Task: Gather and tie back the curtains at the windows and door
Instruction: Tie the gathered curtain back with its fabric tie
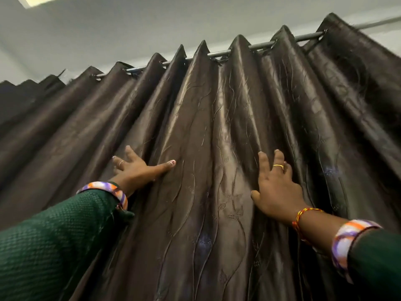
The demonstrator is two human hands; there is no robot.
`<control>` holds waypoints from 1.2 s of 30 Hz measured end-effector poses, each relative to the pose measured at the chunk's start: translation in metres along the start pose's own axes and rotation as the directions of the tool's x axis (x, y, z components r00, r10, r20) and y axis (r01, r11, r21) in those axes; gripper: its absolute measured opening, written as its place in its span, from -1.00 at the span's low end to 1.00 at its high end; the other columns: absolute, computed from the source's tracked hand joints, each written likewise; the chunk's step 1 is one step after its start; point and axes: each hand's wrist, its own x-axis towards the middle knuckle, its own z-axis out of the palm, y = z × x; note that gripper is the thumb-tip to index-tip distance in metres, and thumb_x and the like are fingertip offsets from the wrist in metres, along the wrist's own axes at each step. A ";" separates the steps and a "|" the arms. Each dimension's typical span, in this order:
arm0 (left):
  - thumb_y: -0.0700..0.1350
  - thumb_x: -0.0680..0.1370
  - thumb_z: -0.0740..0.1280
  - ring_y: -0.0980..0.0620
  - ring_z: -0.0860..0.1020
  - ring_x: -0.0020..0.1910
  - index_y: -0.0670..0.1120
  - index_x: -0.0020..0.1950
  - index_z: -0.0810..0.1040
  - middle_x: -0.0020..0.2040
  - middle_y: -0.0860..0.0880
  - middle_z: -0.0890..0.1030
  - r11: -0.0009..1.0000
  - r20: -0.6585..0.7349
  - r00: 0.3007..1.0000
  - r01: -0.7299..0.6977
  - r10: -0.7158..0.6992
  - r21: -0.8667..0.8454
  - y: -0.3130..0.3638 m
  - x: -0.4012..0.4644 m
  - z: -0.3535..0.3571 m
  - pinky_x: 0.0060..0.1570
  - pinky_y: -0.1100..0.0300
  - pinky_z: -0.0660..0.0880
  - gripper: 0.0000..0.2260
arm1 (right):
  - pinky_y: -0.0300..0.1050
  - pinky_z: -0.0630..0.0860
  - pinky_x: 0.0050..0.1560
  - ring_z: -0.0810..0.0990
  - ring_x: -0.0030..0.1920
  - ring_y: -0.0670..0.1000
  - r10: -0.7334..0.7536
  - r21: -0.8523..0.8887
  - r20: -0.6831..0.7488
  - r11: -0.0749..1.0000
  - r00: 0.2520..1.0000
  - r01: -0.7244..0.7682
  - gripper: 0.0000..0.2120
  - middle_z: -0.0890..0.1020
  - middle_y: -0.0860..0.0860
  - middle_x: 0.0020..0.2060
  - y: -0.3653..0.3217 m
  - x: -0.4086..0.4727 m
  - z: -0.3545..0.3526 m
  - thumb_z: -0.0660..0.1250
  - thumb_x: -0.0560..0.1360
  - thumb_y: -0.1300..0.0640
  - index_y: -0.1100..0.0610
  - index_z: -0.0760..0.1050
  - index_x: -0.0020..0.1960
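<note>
A dark brown shiny curtain with a wavy embossed pattern hangs in deep folds from a metal rod and fills most of the view. My left hand lies flat on the fabric left of the middle, fingers spread and thumb stretched right. My right hand presses flat against a fold right of the middle, fingers pointing up. Neither hand grips any cloth. Both arms wear dark green sleeves with striped bangles at the wrists.
A pale grey wall rises above the rod. A bright ceiling patch shows at the top left. The curtain's folds run off the frame on both sides and below.
</note>
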 end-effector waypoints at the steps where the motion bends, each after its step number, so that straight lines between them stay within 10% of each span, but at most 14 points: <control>1: 0.35 0.21 0.43 -0.23 -0.12 0.50 -0.01 0.48 -0.36 0.50 -0.20 -0.30 0.998 0.014 1.000 0.001 0.000 -0.059 -0.001 0.002 0.006 0.46 -0.11 -0.03 0.20 | 0.15 0.37 0.27 0.11 0.46 0.26 0.040 0.036 0.022 0.998 0.999 -0.041 -0.12 -0.19 0.23 0.49 0.004 0.002 -0.001 0.27 0.51 -0.04 0.09 -0.33 0.51; 6: 0.14 0.30 0.50 -0.25 0.17 0.44 -0.17 0.47 -0.35 0.49 -0.28 0.05 0.979 0.046 0.998 -0.024 0.034 -0.202 0.016 -0.002 0.043 0.40 -0.04 0.19 0.16 | 0.05 0.40 0.20 0.40 0.32 0.19 0.093 -0.030 0.064 0.995 0.994 -0.091 -0.17 0.26 0.22 0.41 0.038 0.009 -0.006 0.21 0.55 -0.01 0.21 -0.31 0.50; 10: -0.05 0.48 0.34 -0.27 0.42 0.24 -0.25 0.29 0.30 0.28 -0.30 0.42 0.988 0.001 0.988 -0.152 0.152 0.010 0.054 -0.034 0.083 0.17 0.00 0.38 -0.53 | 0.03 0.43 0.14 0.49 0.23 0.21 0.095 -0.131 0.064 0.988 0.993 -0.086 -0.62 0.48 0.17 0.24 0.073 0.003 -0.017 0.14 0.57 0.11 0.23 0.25 0.34; 21: -0.19 0.53 0.15 -0.28 0.32 0.28 -0.27 0.30 0.34 0.31 -0.29 0.31 0.822 -0.033 0.914 -0.348 0.405 0.450 0.203 -0.137 0.183 0.19 -0.07 0.37 -0.64 | 0.06 0.30 0.13 0.54 0.10 0.14 -0.061 -0.336 -0.185 0.942 0.981 -0.005 -0.87 0.61 0.06 0.00 0.226 0.011 -0.083 0.10 0.53 0.19 0.06 0.41 -0.10; 28: -0.16 0.54 0.14 -0.27 0.46 0.21 -0.20 0.18 0.44 0.21 -0.27 0.50 0.874 0.124 0.868 -0.486 0.481 0.006 0.306 -0.219 0.273 0.19 -0.01 0.42 -0.75 | 0.25 0.36 0.26 0.17 0.41 0.27 0.096 -0.200 -0.120 0.973 0.988 -0.119 -0.71 0.25 0.20 0.38 0.355 0.012 -0.099 0.12 0.54 0.18 0.19 0.44 0.22; 34: -0.17 0.54 0.11 -0.29 0.38 0.27 -0.09 0.35 0.33 0.32 -0.25 0.39 0.882 0.201 0.868 -0.406 0.455 -0.241 0.381 -0.281 0.334 0.25 -0.02 0.33 -0.63 | 0.14 0.29 0.32 0.31 0.36 0.27 0.133 0.036 -0.170 0.991 0.977 -0.129 -0.69 0.48 0.27 0.22 0.458 0.021 -0.118 0.12 0.49 0.09 0.17 0.56 0.08; 36: -0.18 0.55 0.10 -0.28 0.38 0.27 -0.09 0.39 0.29 0.33 -0.26 0.39 0.866 0.225 0.850 -0.411 0.477 -0.285 0.401 -0.294 0.354 0.25 -0.02 0.32 -0.61 | 0.02 0.44 0.07 0.49 0.15 0.29 0.170 0.216 -0.188 0.968 0.967 -0.128 -0.72 0.58 0.33 -0.02 0.486 0.024 -0.125 0.18 0.45 0.15 0.32 0.57 -0.12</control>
